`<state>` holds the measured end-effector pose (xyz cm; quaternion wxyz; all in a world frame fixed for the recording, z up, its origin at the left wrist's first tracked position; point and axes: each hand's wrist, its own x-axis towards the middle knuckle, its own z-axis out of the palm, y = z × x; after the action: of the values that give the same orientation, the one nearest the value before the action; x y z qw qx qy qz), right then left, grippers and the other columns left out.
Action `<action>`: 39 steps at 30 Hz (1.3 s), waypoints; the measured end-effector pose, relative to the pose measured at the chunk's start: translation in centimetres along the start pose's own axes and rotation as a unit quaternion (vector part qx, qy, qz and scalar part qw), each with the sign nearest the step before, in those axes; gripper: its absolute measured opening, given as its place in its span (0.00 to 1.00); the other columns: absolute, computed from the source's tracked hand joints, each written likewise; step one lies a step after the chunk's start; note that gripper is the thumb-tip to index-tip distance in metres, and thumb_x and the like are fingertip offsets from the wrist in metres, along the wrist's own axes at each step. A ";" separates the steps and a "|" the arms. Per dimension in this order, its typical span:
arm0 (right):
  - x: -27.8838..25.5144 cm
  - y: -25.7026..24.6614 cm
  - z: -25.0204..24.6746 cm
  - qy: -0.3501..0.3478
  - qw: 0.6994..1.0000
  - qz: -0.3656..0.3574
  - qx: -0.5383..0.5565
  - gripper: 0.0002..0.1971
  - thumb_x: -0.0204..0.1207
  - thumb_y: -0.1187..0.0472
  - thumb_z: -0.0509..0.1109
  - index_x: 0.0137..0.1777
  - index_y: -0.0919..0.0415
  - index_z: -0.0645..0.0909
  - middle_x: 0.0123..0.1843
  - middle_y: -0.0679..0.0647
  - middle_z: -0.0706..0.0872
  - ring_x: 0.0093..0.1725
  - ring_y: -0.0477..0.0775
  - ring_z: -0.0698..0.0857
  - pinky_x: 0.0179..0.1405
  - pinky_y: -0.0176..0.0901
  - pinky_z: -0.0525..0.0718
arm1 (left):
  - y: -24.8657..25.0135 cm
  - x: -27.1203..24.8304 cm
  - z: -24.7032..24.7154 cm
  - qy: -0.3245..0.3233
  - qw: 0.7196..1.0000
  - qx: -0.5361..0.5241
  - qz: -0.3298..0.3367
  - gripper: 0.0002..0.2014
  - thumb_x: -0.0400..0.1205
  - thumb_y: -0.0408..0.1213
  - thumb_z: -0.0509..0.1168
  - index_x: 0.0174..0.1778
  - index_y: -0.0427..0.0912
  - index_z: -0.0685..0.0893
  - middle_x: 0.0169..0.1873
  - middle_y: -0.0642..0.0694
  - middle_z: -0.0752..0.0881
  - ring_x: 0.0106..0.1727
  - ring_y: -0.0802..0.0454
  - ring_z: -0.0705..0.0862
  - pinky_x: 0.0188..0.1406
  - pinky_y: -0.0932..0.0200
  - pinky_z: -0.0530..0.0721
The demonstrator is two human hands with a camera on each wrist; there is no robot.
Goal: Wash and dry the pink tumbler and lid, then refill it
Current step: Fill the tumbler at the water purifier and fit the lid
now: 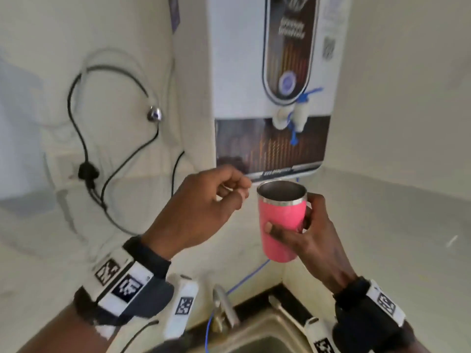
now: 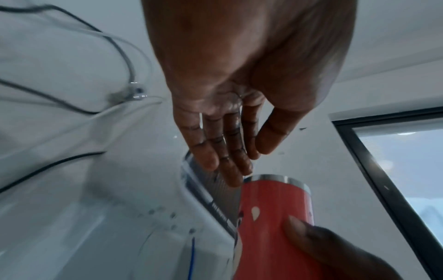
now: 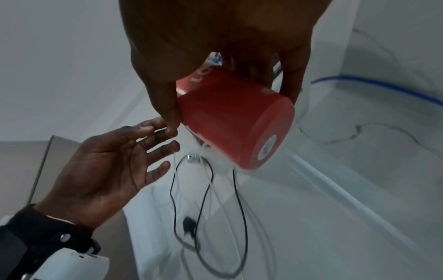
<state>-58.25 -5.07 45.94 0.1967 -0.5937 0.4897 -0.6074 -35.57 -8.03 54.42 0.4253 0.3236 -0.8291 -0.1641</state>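
Pink tumbler (image 1: 281, 220) gripped upright in right hand (image 1: 312, 238).
Left hand (image 1: 201, 212) hovers just left of its rim, fingers relaxed, empty.

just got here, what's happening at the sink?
A person stands over the sink. The right hand grips the pink tumbler upright, lid off, below the wall-mounted water purifier; it is lower than the tap and looks empty. The left hand is beside the rim with loose fingers, holding nothing. No lid is in view and no water is running, so the refill has not begun.
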 end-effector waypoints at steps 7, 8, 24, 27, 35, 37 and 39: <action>6.1 -2.2 -2.5 0.051 0.998 -0.005 -0.043 0.39 0.65 0.43 0.88 0.69 0.46 0.68 0.58 0.43 0.88 0.50 0.42 0.90 0.47 0.44 0.90 | 7.1 13.1 -1.2 0.043 0.984 0.135 0.112 0.13 0.89 0.45 0.69 0.66 0.45 0.86 0.54 0.49 0.92 0.50 0.53 0.88 0.46 0.64 0.78; 6.6 -2.1 -2.5 0.052 0.997 -0.001 -0.049 0.38 0.66 0.44 0.88 0.69 0.47 0.68 0.58 0.43 0.87 0.51 0.43 0.90 0.44 0.41 0.88 | 7.6 14.4 -0.9 0.034 0.983 0.142 0.112 0.15 0.90 0.49 0.69 0.67 0.44 0.86 0.55 0.47 0.91 0.53 0.50 0.88 0.49 0.59 0.79; 8.9 -1.1 -2.4 0.061 0.997 0.013 -0.049 0.36 0.70 0.47 0.87 0.68 0.49 0.67 0.56 0.43 0.86 0.49 0.43 0.89 0.39 0.33 0.84 | 9.8 20.0 2.6 0.006 0.923 0.343 0.171 0.17 0.96 0.42 0.58 0.60 0.31 0.87 0.58 0.32 0.88 0.60 0.34 0.86 0.51 0.50 0.73; 9.2 -0.7 -2.5 0.064 0.997 0.017 -0.041 0.37 0.69 0.47 0.87 0.69 0.49 0.67 0.58 0.43 0.86 0.51 0.44 0.90 0.42 0.37 0.87 | 9.7 20.2 2.5 0.014 0.922 0.350 0.167 0.12 0.94 0.34 0.60 0.55 0.33 0.88 0.55 0.33 0.89 0.60 0.35 0.86 0.51 0.49 0.74; 9.5 0.3 -2.6 0.059 0.997 0.019 -0.042 0.39 0.66 0.45 0.88 0.69 0.47 0.66 0.59 0.42 0.85 0.53 0.45 0.89 0.46 0.40 0.88 | 8.2 21.7 2.1 0.031 0.964 0.259 0.058 0.09 0.92 0.32 0.59 0.49 0.39 0.82 0.51 0.33 0.86 0.58 0.32 0.85 0.48 0.51 0.72; 9.6 0.4 -2.5 0.058 0.997 0.020 -0.038 0.39 0.66 0.46 0.88 0.69 0.47 0.66 0.60 0.42 0.85 0.54 0.46 0.89 0.50 0.44 0.90 | 7.9 22.0 2.2 0.032 0.959 0.276 0.055 0.09 0.94 0.34 0.59 0.54 0.36 0.83 0.55 0.32 0.85 0.60 0.31 0.85 0.49 0.50 0.72; 9.6 0.5 -2.5 0.059 0.997 0.018 -0.035 0.39 0.66 0.46 0.89 0.69 0.47 0.67 0.60 0.43 0.85 0.55 0.47 0.89 0.52 0.46 0.91 | 7.7 22.3 2.3 0.030 0.953 0.296 0.055 0.11 0.94 0.35 0.59 0.60 0.33 0.84 0.60 0.30 0.86 0.62 0.30 0.85 0.51 0.50 0.72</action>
<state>-62.76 -12.32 51.04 0.1574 -0.5540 0.5326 -0.6202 -50.03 -17.40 70.65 0.3437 0.3936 -0.8439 0.1217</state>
